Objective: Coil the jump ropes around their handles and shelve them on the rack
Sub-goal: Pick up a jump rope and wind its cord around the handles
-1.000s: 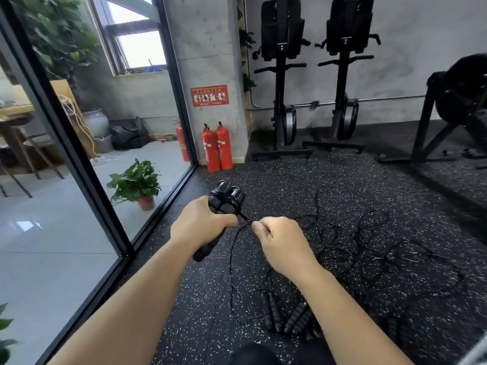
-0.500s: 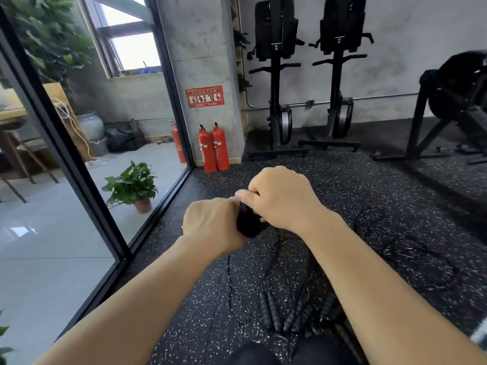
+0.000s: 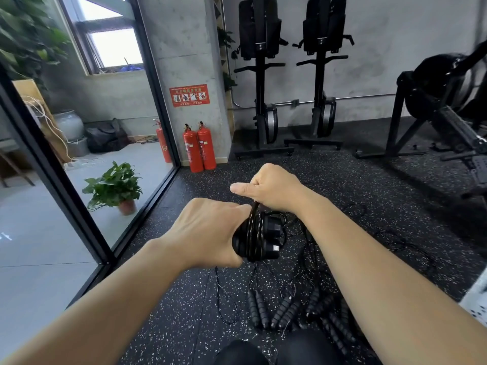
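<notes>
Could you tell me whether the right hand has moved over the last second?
Yes, the right hand has risen toward the red fire extinguishers, now gripping rope above the handles.

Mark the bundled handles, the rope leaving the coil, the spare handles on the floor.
bundled handles (image 3: 272,229), head view, end cap
rope (image 3: 254,214), head view, upright free strand
spare handles (image 3: 257,309), head view, leftmost pair

My left forearm (image 3: 118,299) and my right forearm (image 3: 369,272) are both bare along all the length I can see, from wrist to the near edge. The back of my left grip (image 3: 208,233) shows faint tendon ridges; my right grip (image 3: 268,191) shows its knuckles and a short, plain thumbnail. Low down, my legs (image 3: 303,351) are covered in smooth black fabric, two rounded shapes side by side. Trousers or leggings, I cannot tell.
</notes>
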`<control>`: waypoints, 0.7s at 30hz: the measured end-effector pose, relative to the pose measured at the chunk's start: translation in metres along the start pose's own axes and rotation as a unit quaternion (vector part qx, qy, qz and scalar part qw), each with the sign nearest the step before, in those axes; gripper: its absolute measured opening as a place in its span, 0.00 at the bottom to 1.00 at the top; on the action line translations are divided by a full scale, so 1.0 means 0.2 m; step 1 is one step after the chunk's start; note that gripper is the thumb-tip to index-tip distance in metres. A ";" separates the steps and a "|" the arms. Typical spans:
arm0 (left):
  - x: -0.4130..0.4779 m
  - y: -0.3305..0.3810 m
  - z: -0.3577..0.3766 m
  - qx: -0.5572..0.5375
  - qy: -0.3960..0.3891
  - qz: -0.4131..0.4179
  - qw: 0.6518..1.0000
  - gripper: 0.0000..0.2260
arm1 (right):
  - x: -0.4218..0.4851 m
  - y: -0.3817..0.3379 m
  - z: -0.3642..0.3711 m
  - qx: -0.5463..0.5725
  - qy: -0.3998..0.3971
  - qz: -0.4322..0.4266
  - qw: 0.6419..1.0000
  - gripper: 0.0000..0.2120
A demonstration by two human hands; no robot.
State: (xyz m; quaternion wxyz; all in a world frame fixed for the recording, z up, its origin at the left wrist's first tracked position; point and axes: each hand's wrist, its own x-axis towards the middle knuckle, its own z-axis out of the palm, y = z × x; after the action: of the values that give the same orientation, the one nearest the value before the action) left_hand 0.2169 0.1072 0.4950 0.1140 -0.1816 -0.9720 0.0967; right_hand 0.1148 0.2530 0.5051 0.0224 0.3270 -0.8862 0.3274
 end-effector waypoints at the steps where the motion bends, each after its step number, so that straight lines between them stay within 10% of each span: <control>1: 0.00 -0.01 -0.01 -0.010 0.011 0.002 1.000 0.15 | -0.01 0.02 0.01 0.055 -0.008 0.008 0.998 0.32; 14: 0.06 0.05 -0.03 -0.219 0.005 -0.108 0.970 0.16 | -0.08 0.13 0.22 0.519 -0.043 0.109 0.847 0.13; 21: 0.16 0.02 0.12 -0.322 0.045 -0.285 0.902 0.16 | -0.17 0.11 0.35 0.442 0.043 0.203 0.873 0.18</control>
State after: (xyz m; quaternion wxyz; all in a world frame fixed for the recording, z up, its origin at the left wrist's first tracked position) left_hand 0.1836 0.1186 0.4780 0.1153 0.0719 -0.9542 -0.2664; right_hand 0.1414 0.2431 0.4288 -0.1531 0.1009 -0.6942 0.6961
